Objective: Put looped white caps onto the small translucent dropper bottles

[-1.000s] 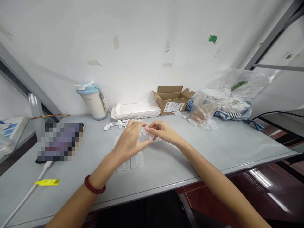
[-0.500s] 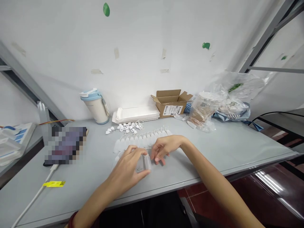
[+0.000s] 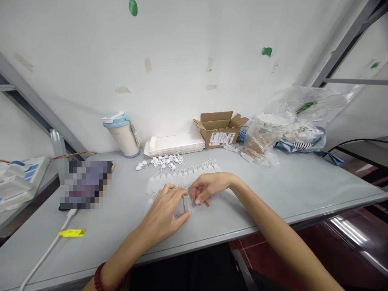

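Left hand (image 3: 162, 212): fingers closed around a small clear plastic bottle (image 3: 182, 208), held near the front edge of the grey desk (image 3: 273, 194); whether the bottle also rests on the desk cannot be told. Right hand (image 3: 209, 188): fingers curled, just beside the same bottle; contact unclear. Red beaded bracelet (image 3: 98, 278) on the left wrist. Directly behind the hands: a row of translucent plastic bottles (image 3: 178, 180), lying side by side on the desk. Behind that row: a loose heap of small white caps (image 3: 160, 161). Along the wall: a stack of white paper sleeves (image 3: 174, 144), an open cardboard box (image 3: 220, 129), a blue-lidded tumbler (image 3: 121, 135) and a clear plastic bag (image 3: 260, 139). Far left on the desk: a pixelated object (image 3: 86, 185), unidentifiable, and a white cable (image 3: 51, 242) with a yellow tag (image 3: 72, 233).
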`<state>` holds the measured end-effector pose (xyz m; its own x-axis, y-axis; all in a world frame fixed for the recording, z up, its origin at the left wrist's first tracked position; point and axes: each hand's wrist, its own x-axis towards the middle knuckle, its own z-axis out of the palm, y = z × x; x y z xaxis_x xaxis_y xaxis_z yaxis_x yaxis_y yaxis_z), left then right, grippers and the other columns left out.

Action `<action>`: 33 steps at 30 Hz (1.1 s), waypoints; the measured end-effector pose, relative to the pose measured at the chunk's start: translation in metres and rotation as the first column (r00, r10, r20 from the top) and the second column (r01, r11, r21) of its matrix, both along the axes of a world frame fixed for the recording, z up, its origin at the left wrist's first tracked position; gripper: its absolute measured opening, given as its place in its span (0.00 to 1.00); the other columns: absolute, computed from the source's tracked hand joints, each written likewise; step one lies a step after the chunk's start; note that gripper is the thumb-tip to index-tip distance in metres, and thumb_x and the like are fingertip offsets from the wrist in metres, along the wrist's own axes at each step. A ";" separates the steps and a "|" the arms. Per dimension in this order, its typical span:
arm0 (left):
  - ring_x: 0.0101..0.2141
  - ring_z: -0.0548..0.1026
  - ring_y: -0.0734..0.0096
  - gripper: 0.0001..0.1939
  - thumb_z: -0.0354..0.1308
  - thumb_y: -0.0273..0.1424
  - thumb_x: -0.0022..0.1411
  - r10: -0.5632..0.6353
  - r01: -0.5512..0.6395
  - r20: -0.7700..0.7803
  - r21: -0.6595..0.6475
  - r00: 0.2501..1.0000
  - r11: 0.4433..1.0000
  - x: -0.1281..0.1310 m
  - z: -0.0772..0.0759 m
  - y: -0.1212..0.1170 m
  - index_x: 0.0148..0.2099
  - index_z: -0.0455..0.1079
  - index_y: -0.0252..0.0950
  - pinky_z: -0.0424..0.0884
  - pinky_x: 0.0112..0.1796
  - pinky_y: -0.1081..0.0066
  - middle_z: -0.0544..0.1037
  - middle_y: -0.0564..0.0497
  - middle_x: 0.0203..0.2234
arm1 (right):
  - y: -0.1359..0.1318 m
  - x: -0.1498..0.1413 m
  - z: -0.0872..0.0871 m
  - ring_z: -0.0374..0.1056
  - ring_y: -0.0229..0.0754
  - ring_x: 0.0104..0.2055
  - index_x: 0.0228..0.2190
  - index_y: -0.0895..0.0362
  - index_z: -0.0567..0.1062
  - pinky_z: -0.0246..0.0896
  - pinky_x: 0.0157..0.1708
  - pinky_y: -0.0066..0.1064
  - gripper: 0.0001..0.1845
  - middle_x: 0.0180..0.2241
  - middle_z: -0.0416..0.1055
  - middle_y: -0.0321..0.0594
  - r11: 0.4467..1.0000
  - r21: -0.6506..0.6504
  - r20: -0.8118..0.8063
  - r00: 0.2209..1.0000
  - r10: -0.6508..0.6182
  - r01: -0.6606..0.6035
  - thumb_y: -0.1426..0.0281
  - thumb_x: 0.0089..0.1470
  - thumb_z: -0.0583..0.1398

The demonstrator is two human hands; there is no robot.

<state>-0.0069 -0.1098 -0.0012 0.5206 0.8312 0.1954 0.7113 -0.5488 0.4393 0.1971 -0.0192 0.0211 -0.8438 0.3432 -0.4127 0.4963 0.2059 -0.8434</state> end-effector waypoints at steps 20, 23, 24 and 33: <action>0.49 0.64 0.53 0.27 0.64 0.36 0.52 0.044 -0.043 0.018 -0.041 0.999 0.998 -0.007 0.000 0.002 0.53 0.63 0.38 0.67 0.46 0.56 0.72 0.44 0.46 | 0.001 -0.001 -0.004 0.62 0.28 0.19 0.33 0.62 0.72 0.56 0.23 0.24 0.14 0.25 0.70 0.34 1.000 -0.021 -0.006 1.000 -0.004 0.003 0.64 0.48 0.64; 0.49 0.64 0.53 0.31 0.65 0.42 0.51 0.043 -0.041 0.035 -0.056 0.998 0.998 -0.011 0.003 0.006 0.55 0.62 0.39 0.68 0.45 0.57 0.71 0.44 0.47 | 0.003 0.005 0.003 0.60 0.28 0.19 0.30 0.61 0.72 0.54 0.21 0.24 0.12 0.24 0.70 0.34 0.998 0.021 -0.044 0.997 -0.064 0.065 0.65 0.48 0.63; 0.49 0.64 0.54 0.30 0.64 0.44 0.52 0.041 -0.039 0.043 -0.047 0.998 0.998 -0.013 0.005 0.008 0.55 0.63 0.40 0.68 0.45 0.58 0.71 0.44 0.47 | 0.003 0.007 0.006 0.59 0.28 0.19 0.29 0.61 0.71 0.53 0.21 0.24 0.11 0.23 0.69 0.34 0.993 0.047 -0.060 0.993 -0.102 0.105 0.64 0.48 0.62; 0.44 0.69 0.57 0.12 0.50 0.36 0.60 0.186 -0.184 -0.009 0.121 0.983 0.976 -0.018 0.018 0.100 0.39 0.72 0.38 0.65 0.44 0.61 0.77 0.47 0.37 | 0.017 0.026 0.015 0.61 0.35 0.24 0.23 0.59 0.70 0.52 0.24 0.26 0.06 0.23 0.70 0.38 0.506 0.609 -0.271 0.760 -0.591 0.611 0.74 0.49 0.55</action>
<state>-0.0249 -0.0099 0.0169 0.3651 0.8849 0.2893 0.8134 -0.4544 0.3631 0.2230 -0.0026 0.0364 -0.3398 0.9314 0.1303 0.6906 0.3411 -0.6377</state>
